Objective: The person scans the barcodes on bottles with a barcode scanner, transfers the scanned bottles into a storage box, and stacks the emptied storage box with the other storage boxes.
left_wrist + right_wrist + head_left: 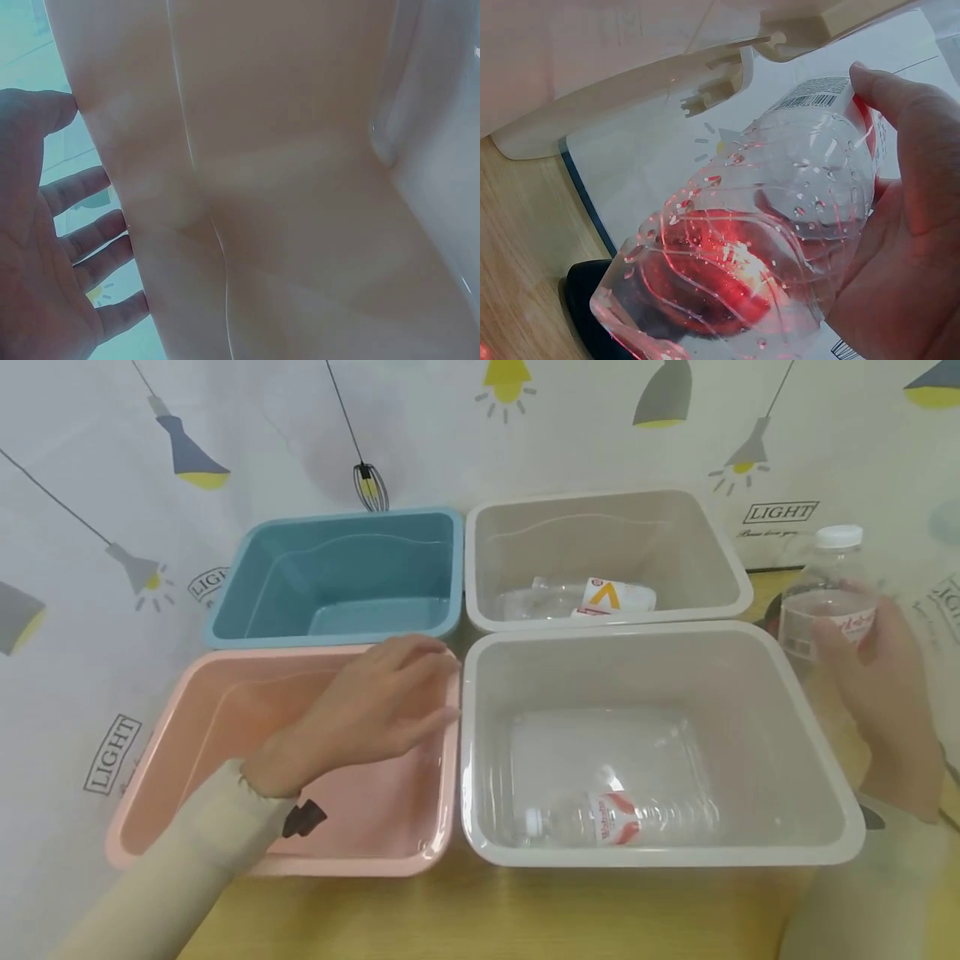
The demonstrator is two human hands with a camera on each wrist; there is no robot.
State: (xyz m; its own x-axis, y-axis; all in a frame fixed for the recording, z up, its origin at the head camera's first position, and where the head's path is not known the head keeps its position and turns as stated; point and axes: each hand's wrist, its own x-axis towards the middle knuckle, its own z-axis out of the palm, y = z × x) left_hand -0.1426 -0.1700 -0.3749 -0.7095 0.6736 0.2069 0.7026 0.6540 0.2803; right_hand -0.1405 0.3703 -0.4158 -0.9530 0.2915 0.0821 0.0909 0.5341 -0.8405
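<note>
a capped clear plastic drink bottle (828, 597) is held nearly upright above the wooden surface (480, 914), just right of the front off-white bin (660, 857). the right-hand grip (881, 681) pinches it at the label band (814, 96), thumb on one side and fingers on the other. the left-hand grip (367, 702), fingers loosely spread and holding nothing, hovers over the pink bin (322, 867) near its right rim. the bottle looks drained, though red glare in the right wrist view makes that less than certain; droplets dot its wall. it should prove light and thin-skinned, apt to dent and crackle under a hard squeeze but unlikely to break. the ridged lower body would probably give first, and any moisture outside could leave it slick. the label band seems a fair hold under gentle pressure; the narrower neck below the white cap (838, 537) would likely resist crushing better.
</note>
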